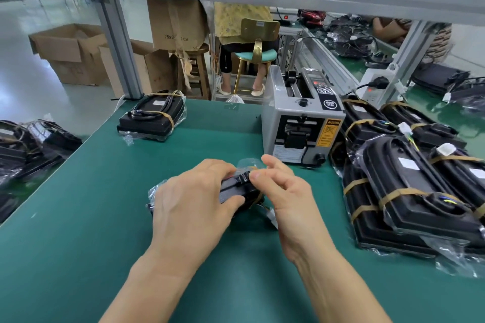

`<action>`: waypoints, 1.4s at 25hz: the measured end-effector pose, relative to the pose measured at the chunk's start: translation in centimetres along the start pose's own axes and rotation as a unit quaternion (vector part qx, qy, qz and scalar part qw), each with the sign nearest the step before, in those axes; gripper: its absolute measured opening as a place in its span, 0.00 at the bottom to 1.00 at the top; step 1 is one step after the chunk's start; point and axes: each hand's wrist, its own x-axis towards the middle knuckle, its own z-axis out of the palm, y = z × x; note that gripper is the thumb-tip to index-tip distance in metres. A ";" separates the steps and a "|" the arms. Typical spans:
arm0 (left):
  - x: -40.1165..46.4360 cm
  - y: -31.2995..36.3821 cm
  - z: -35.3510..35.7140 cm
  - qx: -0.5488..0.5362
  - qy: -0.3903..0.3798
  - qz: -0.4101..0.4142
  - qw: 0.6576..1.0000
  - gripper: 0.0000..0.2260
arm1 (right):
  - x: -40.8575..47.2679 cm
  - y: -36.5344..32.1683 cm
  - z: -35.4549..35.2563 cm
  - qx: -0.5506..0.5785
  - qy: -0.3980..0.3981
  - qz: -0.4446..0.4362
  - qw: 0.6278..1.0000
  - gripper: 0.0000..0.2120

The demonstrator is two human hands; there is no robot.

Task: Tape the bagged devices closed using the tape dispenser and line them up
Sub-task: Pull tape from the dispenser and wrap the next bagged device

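1. Bagged device [236, 189], black in clear plastic, lies on the green table [105, 191] in front of the person, near the middle and just short of the tape dispenser [301, 123].
2. Left hand [191, 207] lies over the device's left half, fingers curled down over its top and thumb hooked along the near edge, gripping it.
3. Right hand [283, 191] sits at the device's right end; thumb and forefinger pinch at the bag's top edge, where a clear strip of tape [249, 164] seems to stand up, while the other fingers fan out loosely.
4. Both forearms reach in from the near edge of the table, converging on the device, wrists low.
5. One finished device [152, 115] rests at the table's far left corner, well apart from the hands.
6. A heap of bagged devices [409, 186] is stacked on the right, beside the dispenser.
7. Beyond the table, a seated person [244, 34] has their back to us on a stool, beside cardboard boxes [70, 52].
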 end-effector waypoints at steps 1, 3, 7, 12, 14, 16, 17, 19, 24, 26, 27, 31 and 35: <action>0.0 0.0 0.1 -0.002 0.005 0.000 1.000 0.15 | 0.0 0.1 0.1 0.003 0.006 -0.002 1.000 0.07; 0.0 0.1 0.2 -0.004 0.012 0.001 1.000 0.15 | -0.1 0.1 0.3 0.005 0.019 -0.004 1.000 0.07; -0.1 0.1 0.2 0.005 0.013 -0.007 1.000 0.15 | 0.0 0.2 0.8 -0.001 0.036 -0.002 0.999 0.09; 0.0 0.2 0.1 0.001 0.004 -0.024 1.000 0.14 | -0.1 0.4 1.0 -0.024 0.053 -0.030 0.998 0.10; 0.0 0.2 0.0 -0.002 0.003 -0.023 1.000 0.14 | 0.0 0.6 1.1 -0.051 0.065 -0.049 0.995 0.12; 0.0 0.2 0.0 -0.002 0.002 -0.020 1.000 0.14 | 0.2 0.8 1.3 -0.071 0.074 -0.065 0.993 0.13; 0.0 0.2 0.1 -0.002 0.002 -0.020 1.000 0.14 | 0.3 1.0 1.3 -0.079 0.078 -0.071 0.991 0.13; 0.0 0.3 0.1 -0.001 0.003 -0.020 1.000 0.14 | 0.5 1.3 1.2 -0.099 0.094 -0.086 0.987 0.12; -0.1 0.2 0.2 0.004 0.008 -0.014 1.000 0.15 | 0.6 1.4 1.3 -0.119 0.122 -0.112 0.979 0.13; -0.1 0.2 0.3 0.006 0.010 -0.015 1.000 0.15 | 0.4 1.4 1.4 -0.102 0.115 -0.109 0.982 0.13; 0.0 0.2 0.3 0.005 0.011 -0.016 1.000 0.15 | 0.4 1.4 1.4 -0.085 0.110 -0.103 0.985 0.13; 0.0 0.1 0.4 0.009 0.017 -0.009 1.000 0.15 | 0.3 1.5 1.3 0.000 0.090 -0.067 0.994 0.09; -0.1 0.1 0.4 0.008 0.023 -0.006 1.000 0.15 | 0.2 1.2 1.4 -0.011 0.086 -0.069 0.994 0.10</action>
